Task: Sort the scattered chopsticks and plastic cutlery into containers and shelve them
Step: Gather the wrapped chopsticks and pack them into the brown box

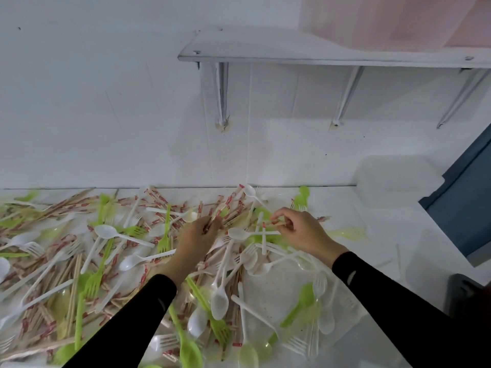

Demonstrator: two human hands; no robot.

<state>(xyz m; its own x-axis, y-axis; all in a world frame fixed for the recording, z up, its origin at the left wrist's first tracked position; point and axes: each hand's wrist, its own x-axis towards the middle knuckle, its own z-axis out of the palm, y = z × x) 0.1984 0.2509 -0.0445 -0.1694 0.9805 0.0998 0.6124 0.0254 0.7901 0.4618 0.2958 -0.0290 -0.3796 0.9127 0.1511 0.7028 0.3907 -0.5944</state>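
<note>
A big heap of wooden chopsticks in red-printed sleeves (156, 200), white plastic spoons (106, 231) and forks, and green forks (163, 235) and spoons covers the white table (345, 213). My left hand (199, 236) grips a bunch of chopsticks (225, 205) that fans up toward the wall. My right hand (300, 229) pinches the end of another chopstick (271, 223) just to the right of that bunch. Both arms wear black sleeves.
A white wall shelf (265, 53) on brackets hangs above, with a pink translucent container (372, 22) on it. A clear plastic container (396, 179) stands at the table's back right, beside a blue surface (462, 205). A dark object (467, 293) sits at the right edge.
</note>
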